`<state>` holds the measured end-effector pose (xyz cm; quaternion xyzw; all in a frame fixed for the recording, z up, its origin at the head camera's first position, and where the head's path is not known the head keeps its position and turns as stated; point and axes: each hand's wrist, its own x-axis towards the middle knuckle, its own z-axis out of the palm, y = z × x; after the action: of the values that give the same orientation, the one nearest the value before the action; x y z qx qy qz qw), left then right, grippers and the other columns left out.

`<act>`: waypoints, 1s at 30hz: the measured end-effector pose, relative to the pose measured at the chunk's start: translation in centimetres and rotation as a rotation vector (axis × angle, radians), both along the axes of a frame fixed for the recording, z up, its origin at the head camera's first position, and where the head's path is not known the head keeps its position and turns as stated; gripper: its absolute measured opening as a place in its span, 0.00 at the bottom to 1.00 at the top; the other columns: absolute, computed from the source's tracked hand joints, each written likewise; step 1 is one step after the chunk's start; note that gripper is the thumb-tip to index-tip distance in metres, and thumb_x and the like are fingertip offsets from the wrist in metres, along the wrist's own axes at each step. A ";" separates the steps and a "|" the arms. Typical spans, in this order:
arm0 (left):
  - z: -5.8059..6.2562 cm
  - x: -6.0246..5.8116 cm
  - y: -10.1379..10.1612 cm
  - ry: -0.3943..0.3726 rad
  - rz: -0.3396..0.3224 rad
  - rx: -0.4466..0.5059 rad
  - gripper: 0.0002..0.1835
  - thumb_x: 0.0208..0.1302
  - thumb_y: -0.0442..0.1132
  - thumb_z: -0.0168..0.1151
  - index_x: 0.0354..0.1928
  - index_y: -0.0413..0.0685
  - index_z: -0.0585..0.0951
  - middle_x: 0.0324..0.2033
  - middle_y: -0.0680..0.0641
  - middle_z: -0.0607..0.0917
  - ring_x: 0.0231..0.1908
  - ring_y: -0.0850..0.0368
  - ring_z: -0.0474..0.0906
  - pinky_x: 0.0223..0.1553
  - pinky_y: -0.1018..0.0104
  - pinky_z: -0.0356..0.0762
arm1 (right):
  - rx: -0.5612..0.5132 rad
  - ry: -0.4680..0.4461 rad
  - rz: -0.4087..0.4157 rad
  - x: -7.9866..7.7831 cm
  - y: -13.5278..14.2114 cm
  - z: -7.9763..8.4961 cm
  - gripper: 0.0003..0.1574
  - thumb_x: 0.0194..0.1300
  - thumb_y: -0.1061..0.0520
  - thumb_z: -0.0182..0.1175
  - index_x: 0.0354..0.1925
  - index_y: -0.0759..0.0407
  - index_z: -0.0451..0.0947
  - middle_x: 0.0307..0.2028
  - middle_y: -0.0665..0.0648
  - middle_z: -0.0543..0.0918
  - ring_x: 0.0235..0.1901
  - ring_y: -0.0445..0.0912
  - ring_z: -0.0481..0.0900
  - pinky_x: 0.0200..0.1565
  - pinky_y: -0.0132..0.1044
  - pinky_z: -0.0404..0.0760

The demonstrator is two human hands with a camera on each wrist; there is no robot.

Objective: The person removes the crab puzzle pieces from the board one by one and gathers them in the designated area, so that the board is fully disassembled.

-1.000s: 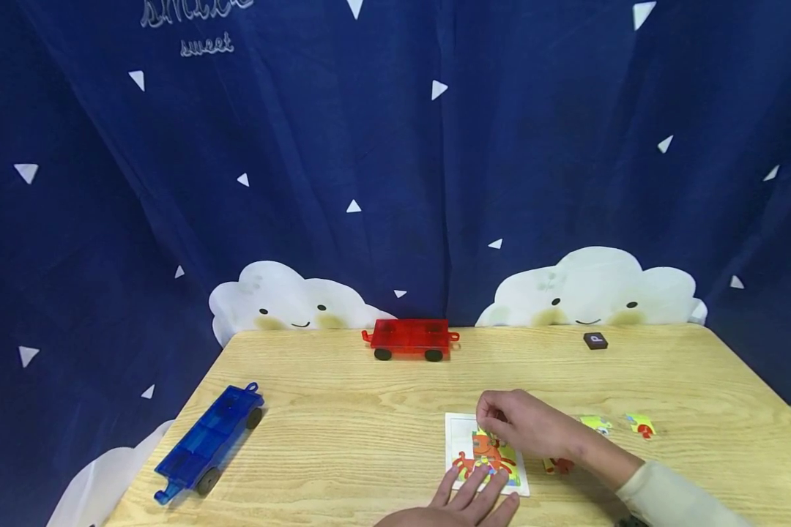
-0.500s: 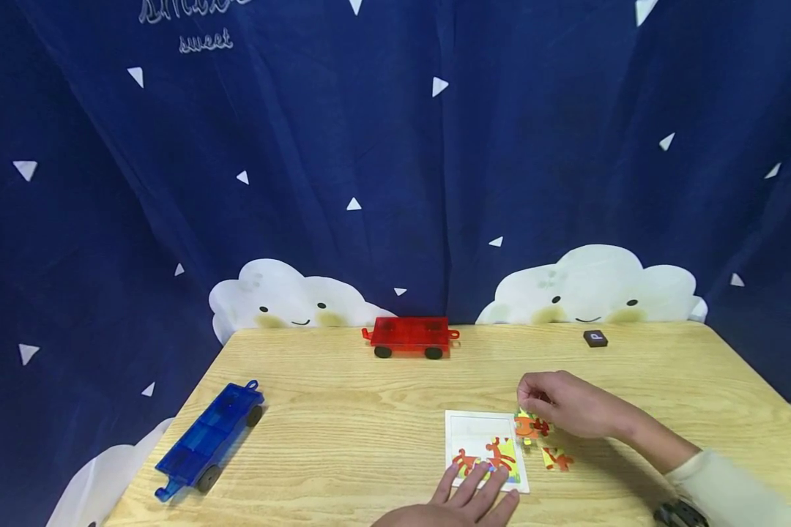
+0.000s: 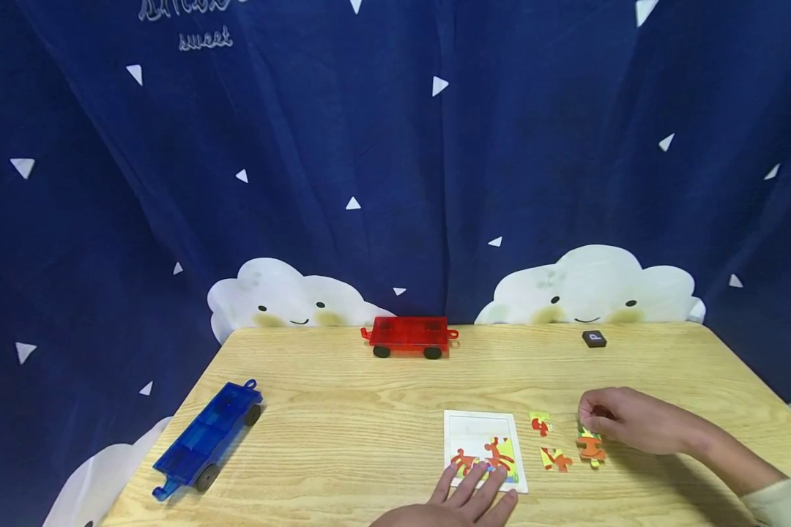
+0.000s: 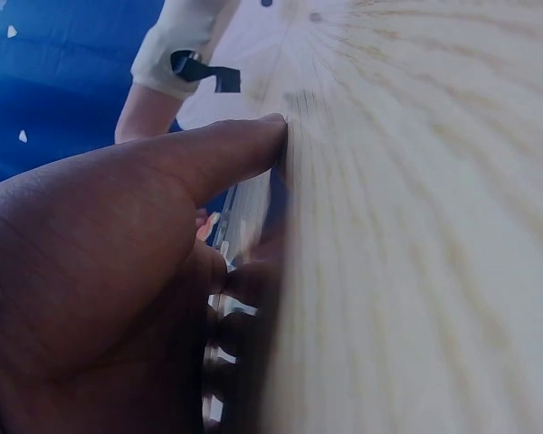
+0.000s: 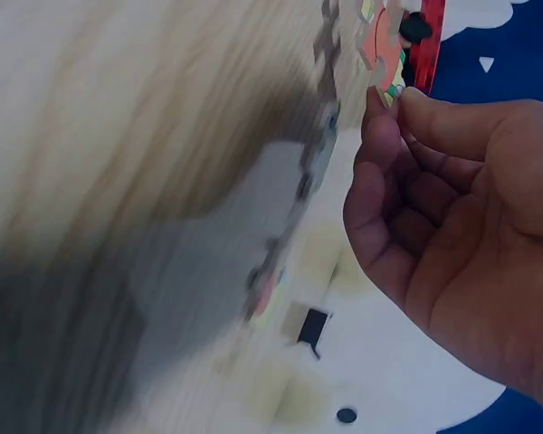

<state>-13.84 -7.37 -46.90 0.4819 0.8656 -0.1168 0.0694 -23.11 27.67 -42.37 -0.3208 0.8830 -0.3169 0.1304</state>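
Note:
My left hand point(image 3: 464, 503) rests with straight fingers on the lower part of a white-bordered jigsaw tray point(image 3: 481, 424). Fitted pieces with red-orange figures point(image 3: 501, 452) show along the tray's lower half, partly under the fingertips. To the right of the tray, my right hand point(image 3: 639, 421) pinches an orange puzzle piece point(image 3: 591, 446) with a smiling face between thumb and forefinger. In the right wrist view, the pinched puzzle piece point(image 5: 382, 41) juts from the fingertips. Two loose pieces, one upper point(image 3: 540, 423) and one lower point(image 3: 556, 460), lie between tray and right hand.
A red toy wagon point(image 3: 410, 334) stands at the table's back edge, and a blue one point(image 3: 209, 439) at the left. A small black tile marked P point(image 3: 594, 339) lies at the back right. Behind the table point(image 3: 343, 410) hangs a blue curtain point(image 3: 395, 146).
My right hand has taken the orange face piece out of the tray and carried it to the right, past the loose pieces. My left hand has stayed on the tray.

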 end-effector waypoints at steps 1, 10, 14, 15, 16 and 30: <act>0.1 0.0 0.0 0.007 -0.004 -0.010 0.41 0.76 0.71 0.19 0.84 0.62 0.39 0.82 0.55 0.39 0.78 0.60 0.37 0.74 0.57 0.46 | -0.002 -0.013 0.002 0.1 0.4 -0.1 0.11 0.80 0.59 0.55 0.36 0.51 0.76 0.26 0.39 0.71 0.26 0.33 0.67 0.26 0.33 0.66; 0.1 -0.1 -0.3 0.092 -0.041 -0.050 0.43 0.74 0.72 0.17 0.84 0.61 0.37 0.82 0.54 0.39 0.78 0.59 0.37 0.74 0.57 0.45 | -0.052 -0.092 0.043 0.5 2.4 -0.8 0.11 0.80 0.61 0.53 0.36 0.54 0.76 0.28 0.39 0.70 0.27 0.32 0.66 0.24 0.35 0.64; 0.0 -0.1 -0.2 0.040 -0.027 -0.022 0.42 0.75 0.72 0.18 0.84 0.61 0.37 0.82 0.54 0.38 0.78 0.60 0.36 0.74 0.57 0.45 | -0.041 -0.090 0.051 0.7 2.5 -1.2 0.10 0.79 0.61 0.54 0.36 0.53 0.76 0.29 0.40 0.71 0.28 0.32 0.67 0.25 0.35 0.65; 0.0 -0.1 -0.2 0.053 -0.031 -0.025 0.42 0.75 0.72 0.18 0.84 0.61 0.38 0.82 0.54 0.39 0.78 0.60 0.37 0.74 0.57 0.45 | -0.039 -0.084 0.054 0.7 2.6 -1.2 0.10 0.79 0.61 0.54 0.36 0.53 0.76 0.29 0.40 0.71 0.29 0.32 0.67 0.25 0.35 0.65; 0.0 -0.1 -0.2 0.047 -0.028 -0.020 0.42 0.75 0.72 0.19 0.84 0.61 0.38 0.82 0.54 0.40 0.78 0.60 0.37 0.74 0.57 0.45 | -0.038 -0.084 0.051 0.7 2.5 -1.2 0.10 0.79 0.61 0.55 0.36 0.53 0.76 0.29 0.40 0.71 0.29 0.32 0.67 0.25 0.35 0.65; -0.3 -0.3 0.2 -0.070 0.022 0.031 0.41 0.77 0.70 0.23 0.84 0.61 0.38 0.82 0.53 0.37 0.79 0.57 0.36 0.74 0.54 0.45 | -0.022 0.083 -0.021 0.9 2.4 -1.4 0.12 0.76 0.63 0.58 0.34 0.49 0.76 0.29 0.38 0.75 0.30 0.32 0.71 0.27 0.32 0.69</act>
<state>-14.12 -7.13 -47.24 0.4772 0.8696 -0.0856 0.0936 -22.23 30.09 -43.77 -0.3260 0.8874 -0.3142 0.0867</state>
